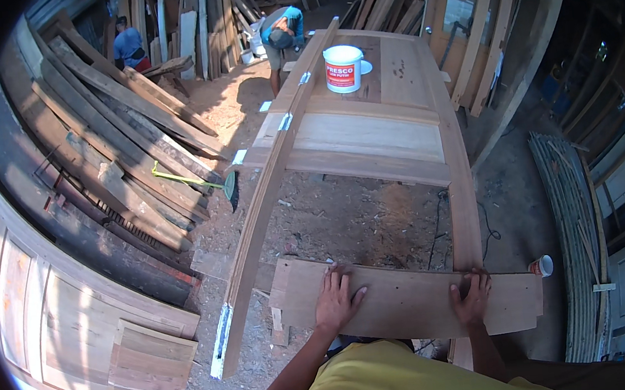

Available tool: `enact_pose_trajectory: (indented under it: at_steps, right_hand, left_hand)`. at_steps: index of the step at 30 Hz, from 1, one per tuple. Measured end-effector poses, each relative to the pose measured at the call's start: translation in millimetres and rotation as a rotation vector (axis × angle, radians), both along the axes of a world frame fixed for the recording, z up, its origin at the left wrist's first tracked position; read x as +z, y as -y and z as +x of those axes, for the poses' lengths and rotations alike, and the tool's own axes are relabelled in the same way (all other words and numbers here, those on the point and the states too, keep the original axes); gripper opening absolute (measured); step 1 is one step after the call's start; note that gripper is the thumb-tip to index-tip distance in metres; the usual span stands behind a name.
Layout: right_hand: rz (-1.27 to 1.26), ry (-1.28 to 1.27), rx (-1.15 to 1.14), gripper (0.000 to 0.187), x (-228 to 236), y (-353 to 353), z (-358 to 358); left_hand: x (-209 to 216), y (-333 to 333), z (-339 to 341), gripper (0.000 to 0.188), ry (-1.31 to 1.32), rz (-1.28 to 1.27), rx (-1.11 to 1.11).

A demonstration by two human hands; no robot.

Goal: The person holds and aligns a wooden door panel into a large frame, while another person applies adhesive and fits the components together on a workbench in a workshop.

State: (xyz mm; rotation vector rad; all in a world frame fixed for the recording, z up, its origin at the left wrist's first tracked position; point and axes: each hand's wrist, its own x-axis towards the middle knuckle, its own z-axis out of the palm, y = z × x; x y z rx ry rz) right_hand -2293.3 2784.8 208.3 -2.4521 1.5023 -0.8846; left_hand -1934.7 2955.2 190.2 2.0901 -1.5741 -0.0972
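A wide wooden board [410, 303] lies crosswise right in front of me, with tongues cut at its ends. My left hand [337, 300] grips it left of the middle, fingertips over the far edge and thumb on its face. Nearer its right end, my right hand [472, 300] holds the same far edge with bent fingers. Beyond stands a partly assembled wooden door frame [367, 166]. Its right stile [464, 216] runs up to the board, while the left stile [253, 252] angles away from the board's left end, white stuff smeared on its near tip.
A white bucket [344, 80] with a red label sits on the frame's far panel. At the board's right end is a small white cup [543, 266]. Lumber [121, 140] is piled at left, a green broom [229, 185] beside it. Two people, one bending [282, 33], are farther back.
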Motion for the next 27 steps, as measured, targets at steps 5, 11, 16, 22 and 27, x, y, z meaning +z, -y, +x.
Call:
enact_pose_trajectory:
  at_steps: [5,11,16,22,27]
  right_hand:
    - [0.033,-0.06,-0.025,0.045,-3.9,0.4,-0.9]
    - [0.047,0.068,-0.035,0.048,-1.8,-0.2,-1.2]
    - [0.031,-0.028,-0.039,0.053,-4.9,-1.6,-2.3]
    - [0.036,-0.009,-0.04,0.054,-7.8,2.4,-3.1]
    - [0.041,-0.08,-0.028,0.058,-8.6,3.8,-4.3]
  left_hand:
    - [3.1,-0.1,-1.0,0.072,-0.033,0.012,0.009]
    - [0.9,0.7,-2.6,0.07,0.003,0.013,0.024]
    - [-2.1,-2.1,-2.5,0.069,0.037,0.055,0.021]
    - [-5.3,-0.1,-2.0,0.068,0.027,0.025,0.034]
    - [3.9,0.5,-2.6,0.071,0.032,0.061,0.025]
